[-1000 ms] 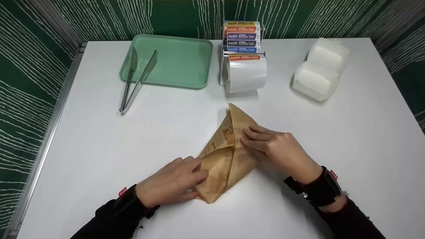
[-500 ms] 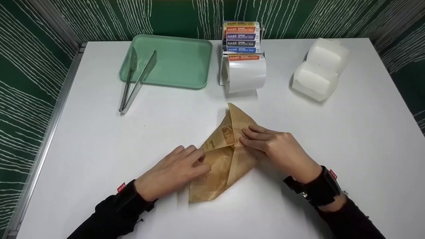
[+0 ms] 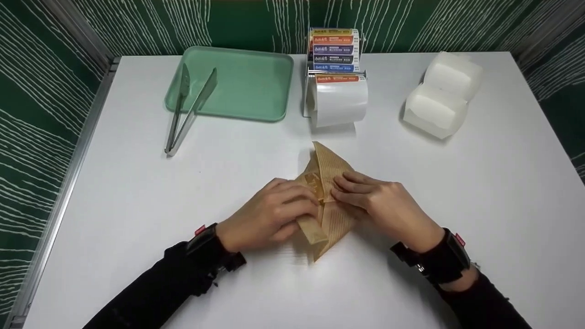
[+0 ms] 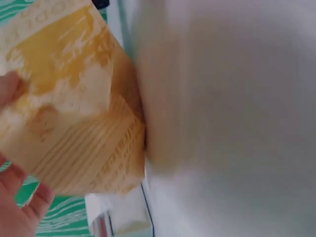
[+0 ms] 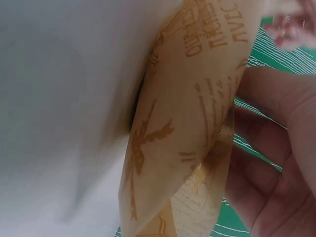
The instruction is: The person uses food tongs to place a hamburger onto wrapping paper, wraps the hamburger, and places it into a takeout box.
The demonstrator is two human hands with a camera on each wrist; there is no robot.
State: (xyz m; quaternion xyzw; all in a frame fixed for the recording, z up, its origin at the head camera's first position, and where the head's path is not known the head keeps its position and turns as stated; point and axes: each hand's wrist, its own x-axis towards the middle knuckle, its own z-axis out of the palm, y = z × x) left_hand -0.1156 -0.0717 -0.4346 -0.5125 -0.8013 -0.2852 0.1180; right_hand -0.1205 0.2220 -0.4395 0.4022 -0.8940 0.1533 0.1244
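- Pinching the brown paper (image 3: 332, 160) with curled fingers: your left hand (image 3: 281, 208).
- Your right hand (image 3: 393, 208) rests nearly straight fingers on that paper.
- Beyond both hands: a white roll (image 3: 342, 104).

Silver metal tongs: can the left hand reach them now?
Probably yes: only bare white tabletop shows between left hand and tongs, though the hand would need to release the brown printed paper.
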